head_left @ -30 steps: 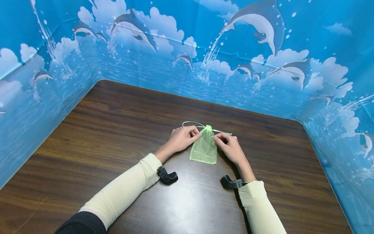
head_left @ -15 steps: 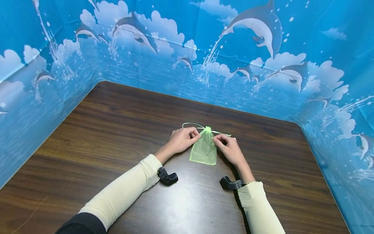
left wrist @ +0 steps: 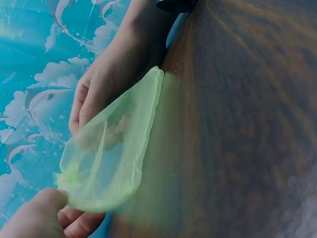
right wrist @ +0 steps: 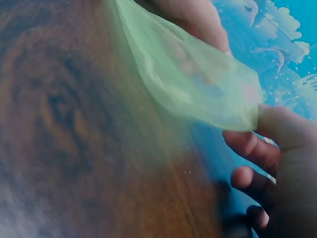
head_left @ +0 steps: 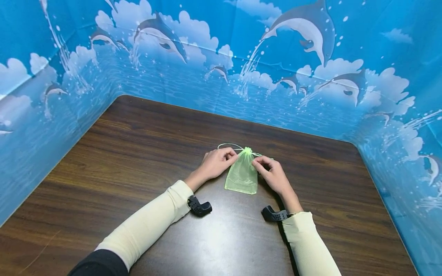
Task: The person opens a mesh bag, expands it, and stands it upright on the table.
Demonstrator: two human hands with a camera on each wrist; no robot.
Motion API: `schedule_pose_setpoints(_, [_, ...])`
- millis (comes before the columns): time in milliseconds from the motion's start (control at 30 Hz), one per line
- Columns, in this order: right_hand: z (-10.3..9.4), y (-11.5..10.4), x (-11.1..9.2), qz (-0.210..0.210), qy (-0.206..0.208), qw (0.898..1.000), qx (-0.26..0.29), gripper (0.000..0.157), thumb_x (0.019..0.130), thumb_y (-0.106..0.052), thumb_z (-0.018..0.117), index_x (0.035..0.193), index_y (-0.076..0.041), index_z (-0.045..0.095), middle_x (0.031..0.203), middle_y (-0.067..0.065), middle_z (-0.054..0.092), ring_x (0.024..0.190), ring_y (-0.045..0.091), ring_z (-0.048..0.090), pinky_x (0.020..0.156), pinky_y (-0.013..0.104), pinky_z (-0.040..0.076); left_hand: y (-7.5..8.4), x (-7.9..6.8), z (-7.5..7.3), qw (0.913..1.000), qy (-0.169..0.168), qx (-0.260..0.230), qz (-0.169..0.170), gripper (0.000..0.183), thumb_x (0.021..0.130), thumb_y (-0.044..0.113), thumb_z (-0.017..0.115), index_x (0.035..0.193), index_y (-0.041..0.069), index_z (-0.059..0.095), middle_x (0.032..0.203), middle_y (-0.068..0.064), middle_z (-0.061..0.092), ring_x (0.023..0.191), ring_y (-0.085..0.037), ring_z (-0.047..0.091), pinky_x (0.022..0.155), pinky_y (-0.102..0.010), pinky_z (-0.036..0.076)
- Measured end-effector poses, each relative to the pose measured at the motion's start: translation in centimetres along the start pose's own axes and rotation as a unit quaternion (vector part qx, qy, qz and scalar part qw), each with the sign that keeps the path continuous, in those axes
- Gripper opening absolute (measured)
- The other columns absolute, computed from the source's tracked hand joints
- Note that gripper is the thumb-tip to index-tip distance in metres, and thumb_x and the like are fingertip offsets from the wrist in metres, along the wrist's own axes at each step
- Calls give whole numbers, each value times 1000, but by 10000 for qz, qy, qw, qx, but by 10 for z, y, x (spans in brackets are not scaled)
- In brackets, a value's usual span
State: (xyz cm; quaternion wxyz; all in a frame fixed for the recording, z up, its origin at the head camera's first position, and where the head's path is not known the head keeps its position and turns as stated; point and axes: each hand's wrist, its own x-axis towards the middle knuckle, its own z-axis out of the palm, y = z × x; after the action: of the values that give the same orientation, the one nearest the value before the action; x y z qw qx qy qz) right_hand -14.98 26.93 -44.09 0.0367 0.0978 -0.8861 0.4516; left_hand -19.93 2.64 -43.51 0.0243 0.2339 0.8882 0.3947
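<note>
A sheer light-green drawstring pouch is held between both hands, its neck gathered at the top and its cord trailing to either side. My left hand pinches the pouch's left edge just below the neck between thumb and fingers. On the opposite edge, my right hand pinches the cloth at about the same height. In the left wrist view the pouch hangs tilted, its hemmed bottom away from the left fingers. The right wrist view shows thumb and forefinger meeting on the pouch; the other fingers are loosely bent.
Beneath the hands lies a dark wood-grain table with a bright glare patch at the front. A blue dolphin-print curtain stands along its back and sides. Black wrist cameras sit on both cream sleeves.
Both hands keep their pinch on the pouch almost in place. The cord's right end has shifted slightly and is now partly behind the right hand. The head view has moved slightly.
</note>
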Motion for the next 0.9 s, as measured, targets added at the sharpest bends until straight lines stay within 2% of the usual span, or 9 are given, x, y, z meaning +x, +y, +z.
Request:
schedule_pose_setpoints(133, [0,-1,0,-106,-115,9999,67,19,105,-20,64,114,-6,74,93,12,72,77,18,58,69,28,48,-2,1,1,9999,-2,-76,100,19,104,45,61,103,31,73,91,17,74,69,-2,57,77,-34,44])
schedule_pose_setpoints(333, [1,0,3,36,-256,9996,150,23,109,-25,58,115,-8,73,85,8,64,71,14,55,65,26,46,-4,2,0,9996,-13,-222,167,15,103,43,64,101,31,72,89,16,74,65,-4,58,74,-33,43])
schedule_pose_setpoints(600, [1,-1,2,-151,-237,9996,83,21,107,-27,61,111,-12,74,85,4,65,72,13,56,66,27,48,-5,3,0,9999,-36,-59,108,25,107,48,54,102,32,72,84,14,69,67,-7,56,74,-35,42])
schedule_pose_setpoints(767, [1,0,1,-51,-305,9995,57,21,107,-26,61,111,-10,74,88,6,68,72,12,57,67,27,48,-4,1,0,9999,-67,-45,71,20,106,44,59,101,31,73,88,15,72,70,-4,57,80,-37,43])
schedule_pose_setpoints(900, [1,-1,3,45,-272,9996,69,26,110,-28,54,107,-9,72,83,11,64,70,15,54,66,27,45,-3,1,0,10000,-24,-64,50,18,105,42,60,99,31,73,88,15,72,69,-4,57,81,-38,42])
